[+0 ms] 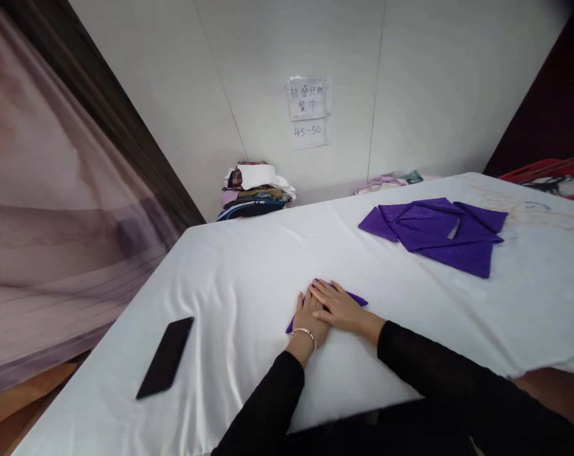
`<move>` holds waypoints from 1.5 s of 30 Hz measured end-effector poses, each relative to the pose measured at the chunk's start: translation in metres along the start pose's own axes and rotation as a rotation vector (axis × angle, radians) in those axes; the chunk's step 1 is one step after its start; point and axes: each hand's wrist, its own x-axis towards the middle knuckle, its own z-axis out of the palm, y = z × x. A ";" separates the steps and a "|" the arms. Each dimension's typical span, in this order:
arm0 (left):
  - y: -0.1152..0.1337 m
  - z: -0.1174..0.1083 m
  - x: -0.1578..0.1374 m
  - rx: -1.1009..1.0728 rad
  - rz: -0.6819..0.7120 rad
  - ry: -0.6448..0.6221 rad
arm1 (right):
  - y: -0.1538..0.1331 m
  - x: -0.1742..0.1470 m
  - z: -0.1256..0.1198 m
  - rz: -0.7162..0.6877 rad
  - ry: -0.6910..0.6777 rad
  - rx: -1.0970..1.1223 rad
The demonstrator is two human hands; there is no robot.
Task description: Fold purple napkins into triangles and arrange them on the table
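A folded purple napkin [357, 299] lies on the white tablecloth in front of me, mostly covered by my hands. Flat on top of it rests my left hand [311, 315], fingers stretched out, a bracelet at the wrist. My right hand [335, 305] presses down beside and partly over the left one, its fingers extended too. Only narrow purple edges show to the left and right of the hands. Farther back on the right lie several folded purple napkins [438, 228], overlapping one another, with a small white tag visible on one.
A black phone or tablet [166, 358] lies on the wrinkled tablecloth [253, 272] at the left. Beyond the table's back edge are a stack of folded cloths [255, 190] and more fabric [381, 182]. Paper signs [309, 111] hang on the wall. A sheer curtain [54, 190] hangs left.
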 end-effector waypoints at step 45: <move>-0.015 -0.076 0.006 -0.543 -0.111 0.294 | 0.049 -0.013 -0.047 0.112 0.256 0.358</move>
